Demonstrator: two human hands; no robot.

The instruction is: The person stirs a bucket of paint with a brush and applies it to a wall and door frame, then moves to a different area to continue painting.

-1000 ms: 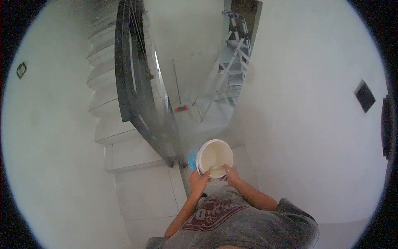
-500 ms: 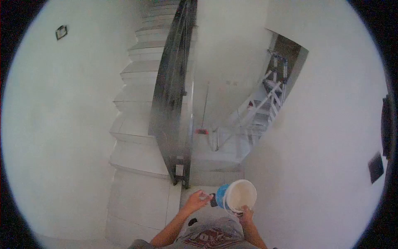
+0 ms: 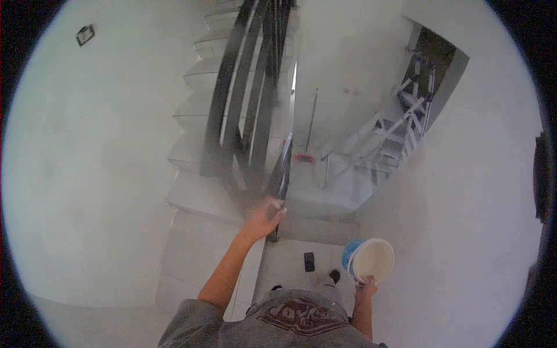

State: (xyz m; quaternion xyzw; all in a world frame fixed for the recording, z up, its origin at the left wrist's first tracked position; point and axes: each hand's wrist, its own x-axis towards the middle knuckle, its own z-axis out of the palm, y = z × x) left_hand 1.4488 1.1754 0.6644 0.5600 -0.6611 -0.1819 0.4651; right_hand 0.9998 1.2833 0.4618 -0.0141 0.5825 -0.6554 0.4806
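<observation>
I'm seeing the left hand (image 3: pixel 264 217) gripping the lower end of the black metal stair railing (image 3: pixel 243 116), fingers curled around it. The right hand (image 3: pixel 368 285) is holding the white round plastic bucket with blue outside (image 3: pixel 370 260) by its rim, low at the right, fingers closed on it. A small dark phone (image 3: pixel 309 261) is lying on the tiled floor (image 3: pixel 287 267) nearby.

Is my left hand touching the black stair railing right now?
Touching. The head view shows the left hand closed around the lower end of the black stair railing, with no gap visible.

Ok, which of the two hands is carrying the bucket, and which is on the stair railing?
The right hand grips the rim of the white bucket, low beside the body. The left hand reaches forward onto the black railing.
</observation>
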